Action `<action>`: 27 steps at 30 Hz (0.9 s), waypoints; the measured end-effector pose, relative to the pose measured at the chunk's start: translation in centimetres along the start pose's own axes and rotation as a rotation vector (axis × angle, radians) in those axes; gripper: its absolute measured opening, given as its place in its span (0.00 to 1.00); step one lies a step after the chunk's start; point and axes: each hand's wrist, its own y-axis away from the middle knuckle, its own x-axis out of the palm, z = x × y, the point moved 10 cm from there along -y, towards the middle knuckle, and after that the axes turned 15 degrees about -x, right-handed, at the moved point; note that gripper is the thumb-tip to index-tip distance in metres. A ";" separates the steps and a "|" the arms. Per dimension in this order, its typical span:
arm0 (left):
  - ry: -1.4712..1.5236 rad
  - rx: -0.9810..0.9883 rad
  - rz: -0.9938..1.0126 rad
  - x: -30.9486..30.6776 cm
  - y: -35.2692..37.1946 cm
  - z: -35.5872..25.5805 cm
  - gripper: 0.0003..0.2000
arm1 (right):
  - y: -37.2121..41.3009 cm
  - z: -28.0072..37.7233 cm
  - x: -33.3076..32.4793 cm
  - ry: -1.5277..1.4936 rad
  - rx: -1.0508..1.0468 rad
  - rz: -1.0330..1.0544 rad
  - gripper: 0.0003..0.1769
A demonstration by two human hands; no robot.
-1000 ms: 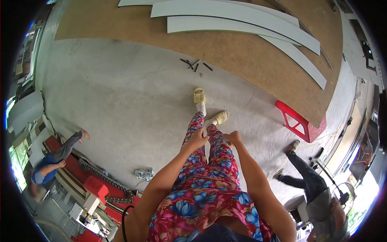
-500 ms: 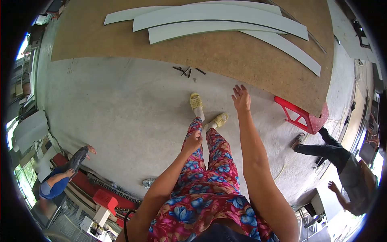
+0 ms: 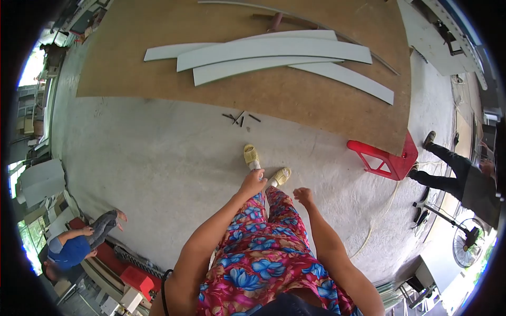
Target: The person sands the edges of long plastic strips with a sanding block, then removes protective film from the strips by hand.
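My left hand [image 3: 253, 183] hangs before my thighs above the yellow slippers [image 3: 251, 154], its fingers curled closed. Whether anything is inside that fist is hidden from view. To the right, my right hand [image 3: 303, 195] is loosely closed beside my leg with nothing visible in it. Neither hand touches the large brown board [image 3: 121, 73] in front of me. On the board lie several long, curved white strips [image 3: 274, 51], partly overlapping each other. Several short dark pieces [image 3: 242, 120] are scattered on the concrete floor near the board's front edge.
A red plastic stool [image 3: 406, 158] stands under the board's right corner. One person [image 3: 448, 176] is at the right, near a fan [image 3: 466, 239]. Another person [image 3: 76, 245] sits at the lower left. A pale cord [image 3: 382, 216] runs along the floor at right.
My right hand has drawn back from near the board's edge to beside my leg, and its spread fingers have curled. The view has shifted, and the person at right has changed position.
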 end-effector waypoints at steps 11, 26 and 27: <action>-0.490 0.294 -0.381 -13.2 -7.4 -20.2 0.38 | -2.1 12.7 -12.0 0.164 -0.083 -0.242 0.11; -0.795 0.422 -0.492 -20.6 -20.9 -31.3 0.55 | -26.9 55.5 -19.4 0.698 -0.791 -0.337 0.21; -0.809 0.445 -0.527 -21.0 -21.4 -31.3 0.52 | -28.7 56.7 -18.6 0.743 -0.771 -0.304 0.23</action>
